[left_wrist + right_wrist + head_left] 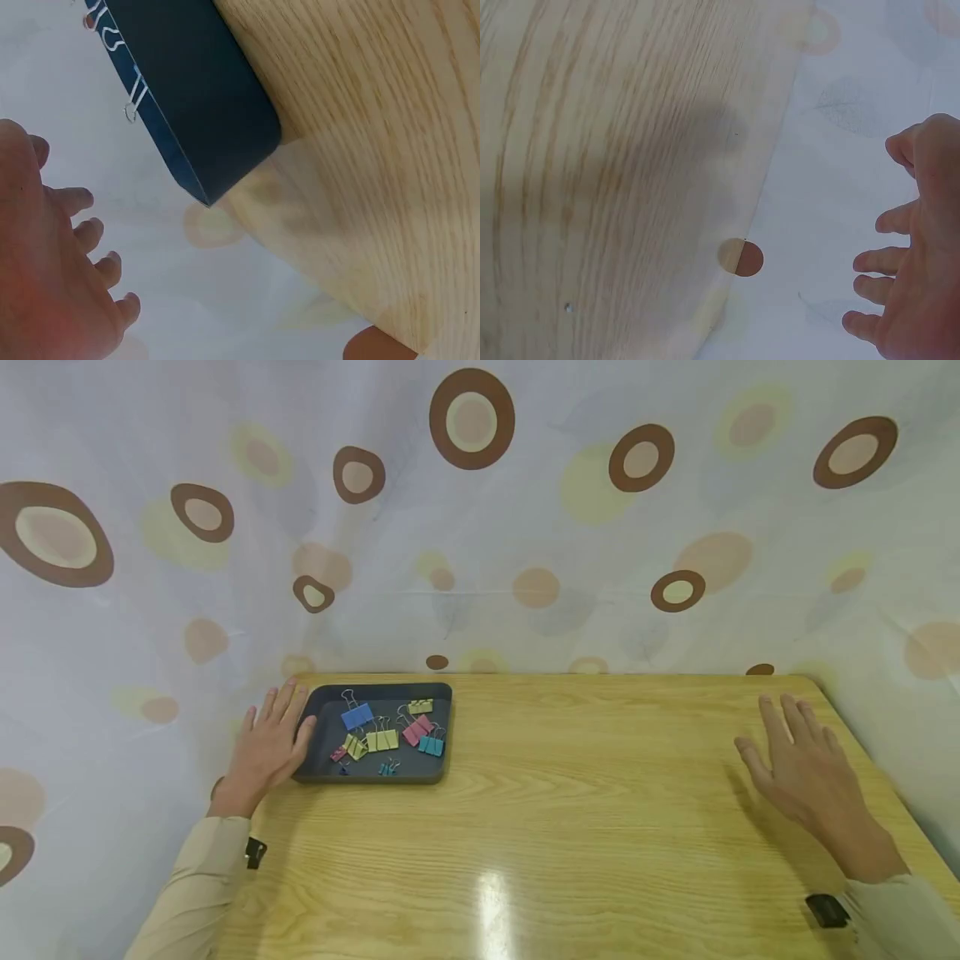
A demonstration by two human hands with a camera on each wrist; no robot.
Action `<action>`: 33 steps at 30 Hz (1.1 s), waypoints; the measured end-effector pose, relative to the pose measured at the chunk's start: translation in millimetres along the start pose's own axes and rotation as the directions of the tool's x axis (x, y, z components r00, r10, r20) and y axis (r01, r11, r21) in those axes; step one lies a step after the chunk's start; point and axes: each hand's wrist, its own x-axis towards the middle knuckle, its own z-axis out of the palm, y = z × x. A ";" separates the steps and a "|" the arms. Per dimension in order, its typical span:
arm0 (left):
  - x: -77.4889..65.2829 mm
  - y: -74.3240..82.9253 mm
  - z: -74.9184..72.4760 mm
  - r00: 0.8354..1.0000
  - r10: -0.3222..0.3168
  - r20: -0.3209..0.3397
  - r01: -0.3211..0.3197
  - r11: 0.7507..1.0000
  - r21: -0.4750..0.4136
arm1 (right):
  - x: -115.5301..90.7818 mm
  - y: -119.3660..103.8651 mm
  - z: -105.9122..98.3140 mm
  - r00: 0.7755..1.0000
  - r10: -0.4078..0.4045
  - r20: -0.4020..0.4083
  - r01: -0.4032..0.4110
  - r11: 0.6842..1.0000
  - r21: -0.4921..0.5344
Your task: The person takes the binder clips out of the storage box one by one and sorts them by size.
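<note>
A dark grey tray (322,714) stands at the back left of the table, with several binder clips lying in it. Among them are a large blue clip (357,717), a yellow clip (382,740), a pink clip (417,730) and a teal clip (431,745), along with smaller ones. Beside the tray's left end is my left hand (266,747), fingers extended and holding nothing. The left wrist view shows the tray's outer wall (202,90) with wire clip handles above its rim. Far to the right, my right hand (806,772) hovers over the table, fingers spread and holding nothing.
The wooden table (585,793) ends at a pale, patterned curtain (540,527) at the back and along both sides. Dark straps (828,911) show near both sleeves. A glare spot lies on the table's near middle.
</note>
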 end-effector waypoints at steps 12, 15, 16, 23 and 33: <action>14.6 -28.9 23.3 0.997 -0.015 0.074 0.018 0.999 -0.046 | -5.6 -9.0 6.5 0.966 -0.133 -0.222 0.120 0.990 -0.068; 19.5 -38.5 28.0 0.995 -0.027 0.097 0.031 0.999 -0.045 | -4.8 -11.4 8.0 0.943 -0.176 -0.284 0.162 0.984 -0.071; 21.1 -40.9 29.0 0.994 -0.032 0.102 0.037 0.998 -0.044 | -4.5 -12.2 8.2 0.936 -0.186 -0.300 0.172 0.982 -0.071; 31.8 -49.2 36.9 0.991 -0.031 0.127 0.044 0.995 -0.095 | -7.0 -21.1 10.6 0.939 -0.161 -0.303 0.160 0.987 -0.028; 30.8 -46.4 52.3 0.989 0.011 0.146 0.008 0.991 -0.131 | -5.1 -39.7 5.4 0.936 -0.135 -0.327 0.166 0.984 0.069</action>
